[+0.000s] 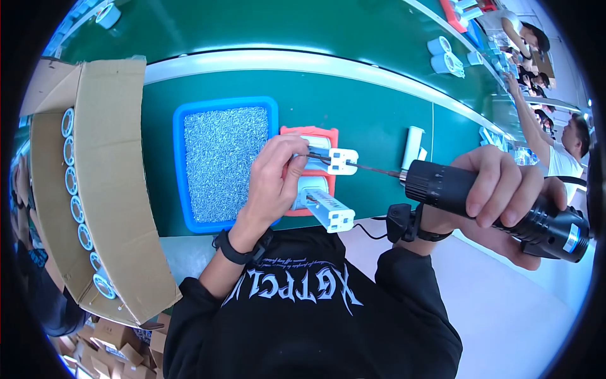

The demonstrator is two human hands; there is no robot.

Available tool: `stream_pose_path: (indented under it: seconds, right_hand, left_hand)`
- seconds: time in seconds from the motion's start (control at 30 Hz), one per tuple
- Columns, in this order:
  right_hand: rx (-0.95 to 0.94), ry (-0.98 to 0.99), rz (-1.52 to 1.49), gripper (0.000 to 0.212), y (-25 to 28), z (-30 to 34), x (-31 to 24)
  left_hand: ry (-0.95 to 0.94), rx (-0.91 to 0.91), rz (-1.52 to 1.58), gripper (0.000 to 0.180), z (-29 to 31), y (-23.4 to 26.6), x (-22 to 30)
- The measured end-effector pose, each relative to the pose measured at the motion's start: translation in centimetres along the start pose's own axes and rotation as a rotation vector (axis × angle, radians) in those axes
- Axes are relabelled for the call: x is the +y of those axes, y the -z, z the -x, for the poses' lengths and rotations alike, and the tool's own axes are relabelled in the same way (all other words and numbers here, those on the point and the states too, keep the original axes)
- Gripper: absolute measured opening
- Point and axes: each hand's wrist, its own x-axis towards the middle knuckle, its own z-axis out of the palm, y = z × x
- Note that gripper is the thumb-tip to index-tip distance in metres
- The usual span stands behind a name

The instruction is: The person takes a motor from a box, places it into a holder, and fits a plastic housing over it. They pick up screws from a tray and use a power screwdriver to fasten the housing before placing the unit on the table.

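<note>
Black screwdriver (442, 184) sits in the right hand (505, 192), fingers wrapped; left hand (273, 174) pinches something indistinct; green tabletop (379, 120), co-worker (565, 155) beyond.

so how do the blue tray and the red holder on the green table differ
The blue tray is clearly larger than the red holder. The blue tray holds many small silvery pieces; the red holder carries white parts. The blue tray sits left of the red holder. Both rest on the green table.

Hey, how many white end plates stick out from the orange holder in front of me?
2. The far end plate is just right of your left hand; the near end plate is closer to you. I see no others there.
</note>
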Motion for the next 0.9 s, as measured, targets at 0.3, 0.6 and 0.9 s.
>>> stream_pose_path:
  seconds: [0.3,0.6,0.9]
  right_hand:
    - [0.031,0.033,-0.020,0.064,-0.3,0.2,0.7]
    - [0.084,0.016,-0.021,0.065,0.2,0.2,-0.6]
    - [0.129,0.009,0.000,0.067,0.3,0.4,-1.2]
  left_hand:
    - [0.026,-0.026,0.087,0.005,0.1,0.0,-0.9]
    - [0.229,-0.032,0.463,0.011,0.3,0.4,-1.0]
    - [0.195,-0.109,0.398,0.012,0.5,0.6,-1.0]
